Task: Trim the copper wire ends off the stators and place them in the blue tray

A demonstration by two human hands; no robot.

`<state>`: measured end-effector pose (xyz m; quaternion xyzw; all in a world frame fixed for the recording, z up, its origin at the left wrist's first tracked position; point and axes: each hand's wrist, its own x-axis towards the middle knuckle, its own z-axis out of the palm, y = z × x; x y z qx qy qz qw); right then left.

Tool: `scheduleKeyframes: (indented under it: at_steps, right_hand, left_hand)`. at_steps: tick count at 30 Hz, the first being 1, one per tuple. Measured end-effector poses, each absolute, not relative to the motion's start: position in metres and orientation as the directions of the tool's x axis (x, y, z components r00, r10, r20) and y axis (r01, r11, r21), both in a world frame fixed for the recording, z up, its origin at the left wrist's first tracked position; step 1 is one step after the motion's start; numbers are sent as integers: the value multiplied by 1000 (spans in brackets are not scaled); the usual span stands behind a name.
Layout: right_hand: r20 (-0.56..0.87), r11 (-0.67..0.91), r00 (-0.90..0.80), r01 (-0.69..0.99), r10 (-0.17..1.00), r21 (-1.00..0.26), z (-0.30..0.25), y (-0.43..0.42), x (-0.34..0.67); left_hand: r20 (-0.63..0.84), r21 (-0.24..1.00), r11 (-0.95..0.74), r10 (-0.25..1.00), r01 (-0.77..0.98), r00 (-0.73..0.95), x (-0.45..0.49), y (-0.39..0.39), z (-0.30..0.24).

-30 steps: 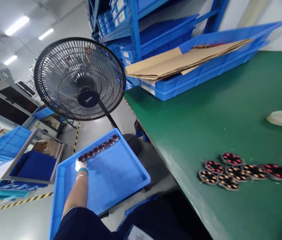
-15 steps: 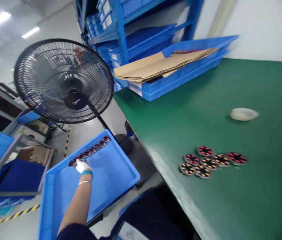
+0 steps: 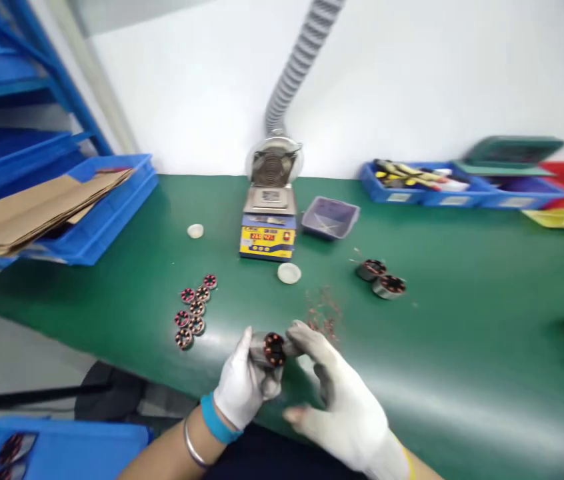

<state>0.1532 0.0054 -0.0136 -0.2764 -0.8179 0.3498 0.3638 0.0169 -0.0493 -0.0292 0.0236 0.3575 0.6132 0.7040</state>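
Observation:
My left hand (image 3: 243,381), in a white glove with a blue wristband, is closed around a motor stator (image 3: 275,349) with copper windings, its wound face turned to the right. Close by on the right, my right hand (image 3: 345,400), also gloved, has thumb and fingers spread apart. Its fingertips are at the stator's edge; whether they touch it I cannot tell. Several small stators (image 3: 197,308) lie grouped on the green table to the left. Two larger stators (image 3: 389,286) stand side by side to the right. Copper wire scraps (image 3: 326,317) are scattered beyond my hands.
A yellow and blue solder pot (image 3: 268,241) with a digital display stands under a grey exhaust hose (image 3: 302,63). Around it are a purple tray (image 3: 331,219) and a white dish (image 3: 289,273). Blue bins (image 3: 399,195) with tools line the wall. Lower left is a blue tray (image 3: 87,443).
My view has swung right, from the fan and floor-side tray to the table. My left hand has left the row of stators in the tray and now holds a stator. My right hand has appeared.

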Motion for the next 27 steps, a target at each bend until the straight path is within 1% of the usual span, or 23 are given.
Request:
scheduleKeyframes:
  at_steps: [2, 3, 4, 5, 7, 9, 10, 12, 15, 17, 19, 21, 22, 23, 26, 27]
  right_hand:
    - [208, 342, -552, 151, 808, -928, -14, 14, 167]
    - [105, 214, -560, 132, 821, -968, -12, 20, 172]
    - [17, 116, -584, 133, 812, -984, -9, 25, 175]
    - [-54, 56, -615, 158, 786, -986, -5, 30, 176]
    - [-159, 34, -678, 262, 717, -964, 3, 37, 173]
    - [-202, 68, -704, 335, 681, -940, 8, 39, 167]
    - [-216, 62, -697, 350, 683, -935, 8, 39, 164]
    - [-252, -29, -653, 332, 715, -943, 6, 35, 159]
    - [-341, -259, -583, 222, 738, -940, 0, 28, 150]
    - [-342, -314, -583, 153, 737, -937, -2, 23, 144]
    - [-251, -258, -586, 73, 770, -963, -5, 16, 138]
    - [-119, -181, -536, -64, 836, -981, -12, 7, 134]
    - [-81, -173, -490, -145, 868, -974, -17, 2, 132]
    - [-78, -190, -437, -220, 896, -957, -22, -1, 132]
    - [-162, -268, -268, -428, 950, -863, -31, -4, 136]
    - [-183, -275, -233, -468, 955, -840, -31, -1, 139]
  left_hand:
    - [-497, 402, 385, 854, -831, 155, 10, -45, -31]
    - [-490, 381, 425, 846, -821, 210, 7, -44, -31]
    - [-479, 364, 450, 842, -816, 250, 4, -44, -31]
    - [-470, 349, 461, 839, -816, 273, 2, -44, -31]
    - [-469, 314, 458, 837, -832, 283, 1, -45, -29]
    - [-482, 291, 438, 835, -850, 265, 2, -45, -28]
    - [-492, 288, 432, 832, -855, 255, 2, -45, -27]
    - [-513, 306, 403, 833, -863, 207, 1, -44, -24]
    - [-546, 396, 319, 836, -861, 59, 2, -43, -21]
    - [-566, 469, 274, 823, -840, -47, 4, -43, -20]
    - [-584, 508, 242, 802, -826, -125, 9, -44, -17]
    - [-595, 494, 211, 789, -843, -151, 16, -45, -13]
    - [-594, 473, 198, 791, -858, -144, 20, -45, -11]
    - [-585, 450, 189, 801, -873, -129, 22, -45, -9]
    - [-523, 411, 157, 847, -898, -91, 23, -44, -2]
    - [-496, 404, 142, 864, -904, -86, 20, -43, 0]
